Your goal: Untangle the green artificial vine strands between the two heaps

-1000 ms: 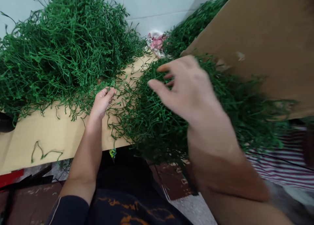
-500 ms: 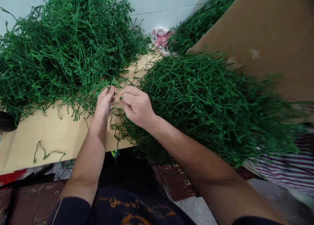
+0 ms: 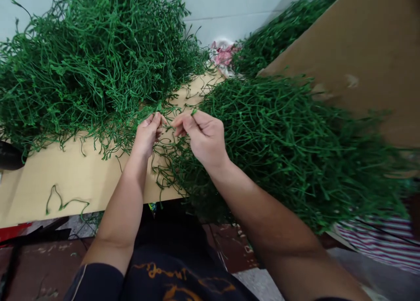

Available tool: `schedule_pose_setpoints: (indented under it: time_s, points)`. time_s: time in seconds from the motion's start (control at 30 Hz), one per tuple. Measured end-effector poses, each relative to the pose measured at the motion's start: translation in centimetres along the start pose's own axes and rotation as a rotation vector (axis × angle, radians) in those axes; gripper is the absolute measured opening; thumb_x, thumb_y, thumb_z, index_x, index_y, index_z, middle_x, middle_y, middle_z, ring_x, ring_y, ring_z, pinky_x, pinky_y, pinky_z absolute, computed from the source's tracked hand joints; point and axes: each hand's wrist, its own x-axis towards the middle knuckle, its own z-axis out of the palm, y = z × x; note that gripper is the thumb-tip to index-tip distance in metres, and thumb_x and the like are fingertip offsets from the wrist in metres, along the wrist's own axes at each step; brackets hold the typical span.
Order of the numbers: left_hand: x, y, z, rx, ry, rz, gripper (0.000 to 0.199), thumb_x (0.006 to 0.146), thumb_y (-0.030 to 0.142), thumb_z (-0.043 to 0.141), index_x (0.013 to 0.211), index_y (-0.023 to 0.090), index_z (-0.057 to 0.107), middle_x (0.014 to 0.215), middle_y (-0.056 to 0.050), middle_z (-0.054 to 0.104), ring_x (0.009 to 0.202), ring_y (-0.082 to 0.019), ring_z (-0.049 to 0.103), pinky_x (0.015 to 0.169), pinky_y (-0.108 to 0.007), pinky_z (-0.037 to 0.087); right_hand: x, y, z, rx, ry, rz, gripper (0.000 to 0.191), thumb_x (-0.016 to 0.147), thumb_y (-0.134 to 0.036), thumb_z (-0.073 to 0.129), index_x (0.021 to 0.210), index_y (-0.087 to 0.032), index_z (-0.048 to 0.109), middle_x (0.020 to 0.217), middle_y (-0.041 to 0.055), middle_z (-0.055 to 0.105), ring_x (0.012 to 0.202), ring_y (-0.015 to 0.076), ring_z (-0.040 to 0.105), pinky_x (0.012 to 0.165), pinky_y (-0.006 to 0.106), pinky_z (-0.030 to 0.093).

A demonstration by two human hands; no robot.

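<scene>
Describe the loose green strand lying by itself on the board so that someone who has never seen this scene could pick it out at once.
Start at the tan board under the big left-hand heap of green strands. Look towards its near left edge, left of the left forearm. The single strand lies flat there in a wavy line, apart from every pile.

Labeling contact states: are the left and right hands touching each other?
Apart. The head view shows a narrow gap between the left hand and right hand, bridged only by thin green stems both pinch.

A tan cardboard-covered table (image 3: 65, 183) bears two heaps of green plastic stems (image 3: 92, 64) and one loose stem (image 3: 62, 202).
</scene>
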Motion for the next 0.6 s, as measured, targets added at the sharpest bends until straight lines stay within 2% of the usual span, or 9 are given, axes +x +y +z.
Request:
schedule_pose_setpoints:
  time_s: [0.07,0.13,0.17,0.23,0.33,0.43,0.5,0.53,0.6]
  points:
    - [0.4,0.1,-1.0,0.036,0.130,0.013,0.037,0.081,0.048,0.054,0.063,0.017,0.047,0.044,0.009,0.026,0.034,-0.001,0.020,0.034,-0.015,0.014,0.0,-1.6,-0.7,0.107,0.129,-0.062,0.033,0.091,-0.039,0.042,0.065,-0.020,0.048,0.061,-0.0015,0.053,0.050,0.0083,0.050,0.048,0.024,0.039]
    - [0.6,0.4,-2.1,0.054,0.270,0.063,0.036,0.083,0.047,0.052,0.063,0.017,0.046,0.043,0.009,0.028,0.034,-0.002,0.023,0.033,-0.015,0.015,0.2,-3.9,-2.1,0.221,0.328,-0.161,0.028,0.089,-0.032,0.045,0.063,-0.022,0.044,0.056,-0.0025,0.048,0.046,0.0089,0.046,0.042,0.023,0.034]
    - [0.6,0.6,-2.5,0.052,0.308,0.091,0.036,0.084,0.046,0.051,0.063,0.017,0.046,0.043,0.009,0.029,0.033,-0.002,0.024,0.033,-0.015,0.016,0.4,-4.9,-2.9,0.238,0.407,-0.206,0.027,0.089,-0.030,0.046,0.063,-0.022,0.044,0.055,-0.0023,0.046,0.046,0.0098,0.046,0.041,0.024,0.033]
    - [0.3,0.9,-2.8,0.036,0.269,0.112,0.036,0.083,0.047,0.052,0.064,0.017,0.047,0.043,0.009,0.028,0.033,-0.002,0.023,0.033,-0.016,0.016,0.7,-6.3,-5.0,0.134,0.477,-0.242,0.029,0.088,-0.032,0.049,0.061,-0.022,0.047,0.056,0.0000,0.047,0.047,0.0111,0.047,0.042,0.026,0.033]
    - [-0.4,1.0,-2.0,-0.022,0.045,0.083,0.040,0.080,0.052,0.054,0.063,0.017,0.049,0.042,0.010,0.023,0.033,-0.001,0.020,0.033,-0.015,0.015,1.0,-5.9,-8.3,-0.282,0.357,-0.106,0.029,0.086,-0.034,0.051,0.062,-0.020,0.053,0.061,0.0042,0.054,0.051,0.0116,0.049,0.049,0.028,0.036]
    - [-0.8,1.0,-1.2,-0.113,-0.080,0.084,0.040,0.080,0.050,0.055,0.061,0.016,0.046,0.042,0.010,0.020,0.033,-0.001,0.019,0.034,-0.014,0.017,1.0,-4.1,-11.2,-0.752,0.257,0.156,0.011,0.079,-0.025,0.058,0.086,-0.017,0.060,0.081,0.0090,0.061,0.065,0.0165,0.056,0.070,0.039,0.047]
    - [-0.9,1.1,-1.0,-0.152,-0.108,0.077,0.039,0.082,0.047,0.054,0.059,0.016,0.045,0.041,0.010,0.020,0.032,-0.001,0.020,0.034,-0.014,0.018,0.8,-3.2,-12.0,-0.948,0.270,0.257,0.031,0.074,-0.016,0.060,0.105,-0.014,0.059,0.102,0.0167,0.059,0.082,0.0227,0.060,0.085,0.045,0.046]
    - [-0.9,1.1,-1.0,-0.159,-0.123,0.068,0.039,0.083,0.045,0.054,0.059,0.016,0.044,0.041,0.010,0.020,0.032,-0.001,0.020,0.034,-0.013,0.018,0.8,-2.9,-11.9,-0.979,0.257,0.250,0.036,0.073,-0.013,0.057,0.110,-0.012,0.058,0.110,0.0198,0.056,0.088,0.0245,0.060,0.087,0.044,0.047]
    - [-0.9,1.3,-1.0,-0.165,-0.157,0.047,0.040,0.084,0.044,0.053,0.057,0.015,0.043,0.041,0.010,0.020,0.032,-0.001,0.019,0.034,-0.013,0.018,0.7,-2.6,-10.6,-0.917,0.179,0.127,0.034,0.076,-0.013,0.051,0.109,-0.012,0.058,0.112,0.0203,0.054,0.092,0.0251,0.059,0.082,0.041,0.050]
